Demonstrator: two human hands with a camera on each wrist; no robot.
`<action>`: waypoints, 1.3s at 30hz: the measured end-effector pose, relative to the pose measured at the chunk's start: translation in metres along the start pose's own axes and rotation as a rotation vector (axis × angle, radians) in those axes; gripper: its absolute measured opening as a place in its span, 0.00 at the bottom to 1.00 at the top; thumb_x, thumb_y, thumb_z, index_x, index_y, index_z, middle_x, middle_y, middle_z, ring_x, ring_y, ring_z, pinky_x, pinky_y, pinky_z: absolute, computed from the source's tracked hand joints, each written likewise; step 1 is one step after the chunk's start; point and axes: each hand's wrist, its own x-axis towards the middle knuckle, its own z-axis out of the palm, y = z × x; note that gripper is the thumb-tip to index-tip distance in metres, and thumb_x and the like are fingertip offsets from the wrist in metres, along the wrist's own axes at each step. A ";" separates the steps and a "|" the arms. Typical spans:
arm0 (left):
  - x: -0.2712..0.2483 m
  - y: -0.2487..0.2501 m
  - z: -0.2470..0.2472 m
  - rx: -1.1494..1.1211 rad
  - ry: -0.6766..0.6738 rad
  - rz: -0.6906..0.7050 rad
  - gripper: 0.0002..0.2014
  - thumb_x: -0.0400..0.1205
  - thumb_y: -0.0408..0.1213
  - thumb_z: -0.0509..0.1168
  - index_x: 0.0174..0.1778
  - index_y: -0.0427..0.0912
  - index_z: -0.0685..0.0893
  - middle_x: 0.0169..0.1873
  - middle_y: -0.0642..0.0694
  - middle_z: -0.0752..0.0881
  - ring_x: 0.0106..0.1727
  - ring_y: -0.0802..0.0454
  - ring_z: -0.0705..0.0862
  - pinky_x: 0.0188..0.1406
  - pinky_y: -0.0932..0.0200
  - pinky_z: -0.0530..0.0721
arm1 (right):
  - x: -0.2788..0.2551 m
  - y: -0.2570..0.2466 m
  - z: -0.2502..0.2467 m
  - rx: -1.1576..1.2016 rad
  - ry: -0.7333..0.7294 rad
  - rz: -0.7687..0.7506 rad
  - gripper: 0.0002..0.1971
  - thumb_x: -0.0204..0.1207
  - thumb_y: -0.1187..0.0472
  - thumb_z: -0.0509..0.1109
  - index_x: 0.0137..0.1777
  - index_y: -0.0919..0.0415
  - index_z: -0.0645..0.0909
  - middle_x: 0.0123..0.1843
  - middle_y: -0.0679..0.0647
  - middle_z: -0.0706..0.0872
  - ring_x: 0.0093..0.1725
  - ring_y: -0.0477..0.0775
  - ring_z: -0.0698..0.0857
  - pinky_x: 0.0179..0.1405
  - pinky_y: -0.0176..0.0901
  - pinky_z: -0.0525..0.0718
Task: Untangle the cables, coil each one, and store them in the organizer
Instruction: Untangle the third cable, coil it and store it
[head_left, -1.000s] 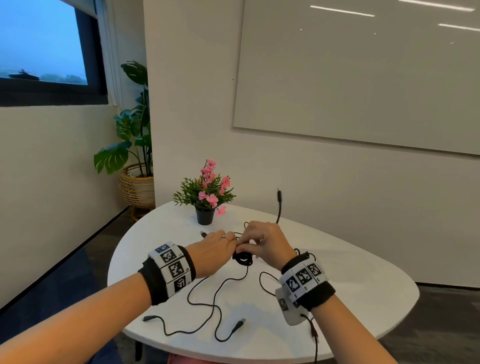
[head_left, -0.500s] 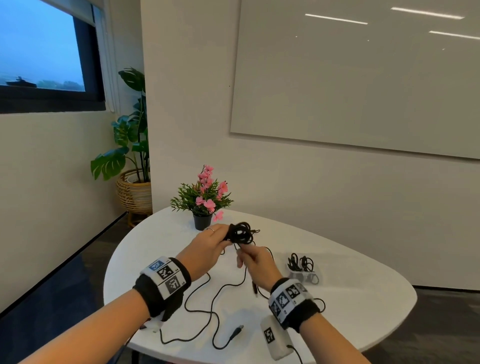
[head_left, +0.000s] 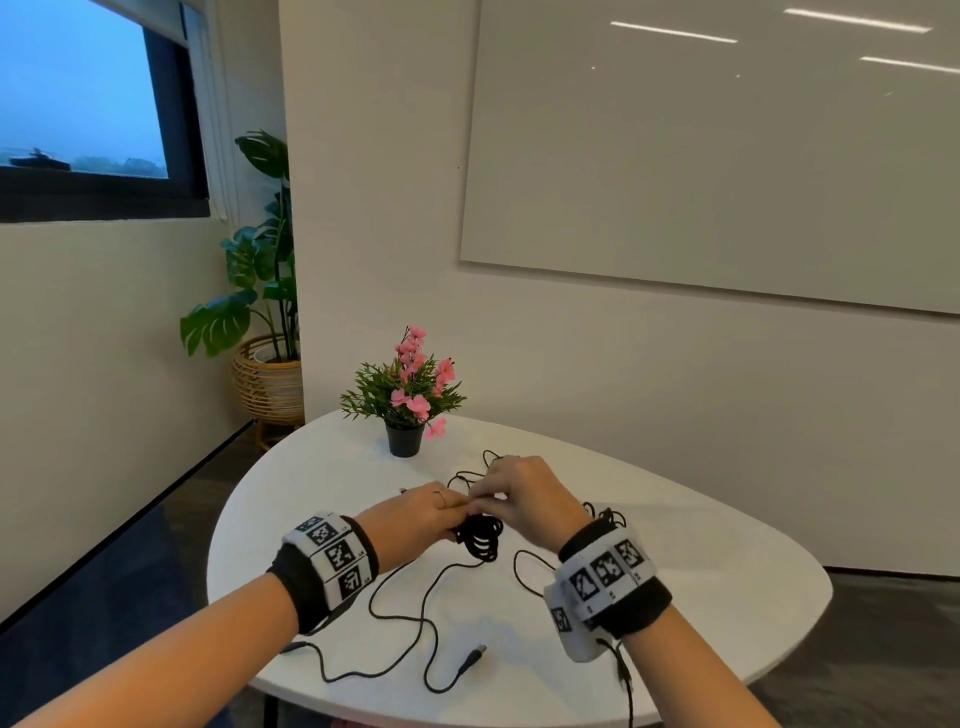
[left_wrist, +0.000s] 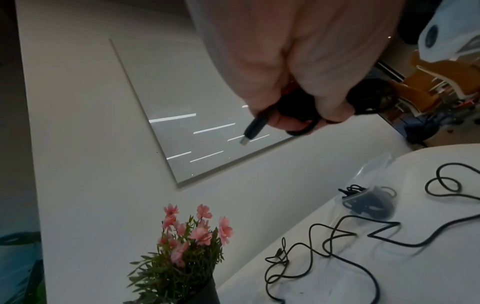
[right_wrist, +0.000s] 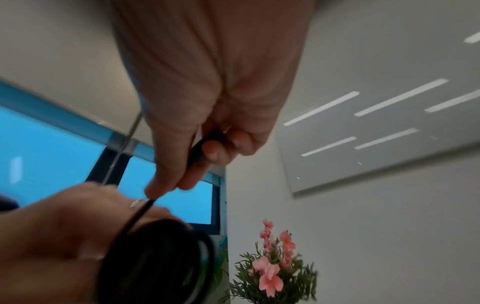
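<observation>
My left hand (head_left: 415, 519) grips a coil of black cable (head_left: 480, 538) just above the white table (head_left: 701, 571). In the left wrist view the fingers (left_wrist: 298, 82) curl round the coil (left_wrist: 298, 113), and a USB plug (left_wrist: 255, 127) sticks out. My right hand (head_left: 524, 493) is beside it and pinches a strand of the same cable (right_wrist: 141, 209) that runs into the coil (right_wrist: 155, 263). The rest of the cable (head_left: 415, 613) trails loose over the table to a plug (head_left: 472, 656). A clear organizer (left_wrist: 369, 197) holds coiled cables; in the head view my right wrist mostly hides it.
A small pot of pink flowers (head_left: 405, 439) stands at the table's back edge, just behind my hands. Another thin black cable (left_wrist: 324, 246) lies tangled on the table near the organizer. A whiteboard hangs on the wall, and a large plant stands in the corner.
Half a second ago the left hand held the coil raised with the right hand below it. Now both hands are lower and together, and the right hand pinches the strand at the coil.
</observation>
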 end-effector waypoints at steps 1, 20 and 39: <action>0.001 0.002 -0.003 -0.081 0.001 0.029 0.18 0.67 0.34 0.78 0.53 0.40 0.86 0.47 0.46 0.88 0.47 0.56 0.79 0.46 0.66 0.79 | 0.001 0.007 -0.003 0.118 0.037 0.029 0.05 0.69 0.58 0.77 0.42 0.57 0.91 0.39 0.53 0.86 0.37 0.42 0.79 0.40 0.31 0.73; 0.026 0.029 0.002 -0.548 0.493 -0.489 0.15 0.77 0.38 0.70 0.60 0.41 0.86 0.48 0.47 0.90 0.50 0.61 0.83 0.50 0.74 0.81 | -0.025 0.005 0.024 1.291 0.455 0.670 0.10 0.80 0.67 0.64 0.50 0.68 0.87 0.47 0.63 0.90 0.49 0.54 0.88 0.49 0.39 0.87; 0.050 0.051 0.052 -0.482 0.152 -0.524 0.15 0.84 0.36 0.61 0.66 0.39 0.79 0.61 0.46 0.77 0.58 0.52 0.79 0.62 0.59 0.78 | -0.045 0.037 0.049 0.775 0.462 0.788 0.04 0.73 0.60 0.74 0.46 0.57 0.87 0.43 0.58 0.91 0.46 0.55 0.90 0.50 0.55 0.89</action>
